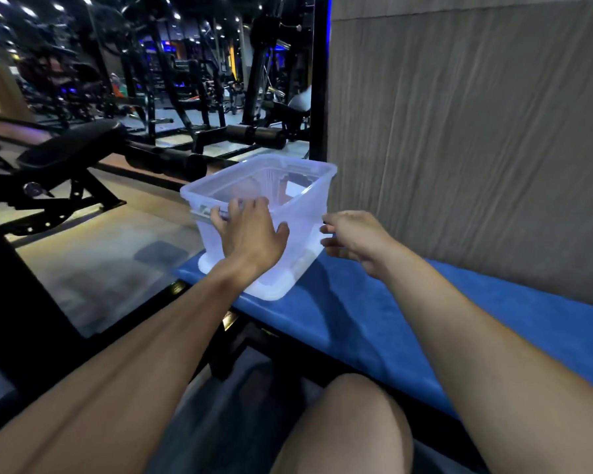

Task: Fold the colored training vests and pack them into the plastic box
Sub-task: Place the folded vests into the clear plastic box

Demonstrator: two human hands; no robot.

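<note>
A dim gym fills the far left: black weight machines, ceiling spotlights and a padded black bench (72, 145) stand on a pale floor. On the right rises a grey-brown grained wall panel (469, 131), edged on its left by a black post with a blue light strip. Running from the near right toward the middle is the worktop (374, 319), a bench padded in bright blue.

The box (288, 186), clear plastic and lidless, stands upright on the far left end of the worktop, close to the wall panel. No vests can be seen inside it; something pale and something dark show through its far wall, too blurred to name. A small label or clip sits under the near rim by the left hand, but no writing on it can be read, and no brand shows anywhere.

The left hand (250, 234) lies against the box's near wall, its fingers (235, 208) curled up over the handle at the rim and grasping it, thumb spread to the right along the wall. The right hand (353, 237) hovers just beside the box's right corner, fingers loosely bent and released, holding nothing; whether it touches the plastic cannot be told.

A bare knee (350, 422) shows at the near edge.
</note>
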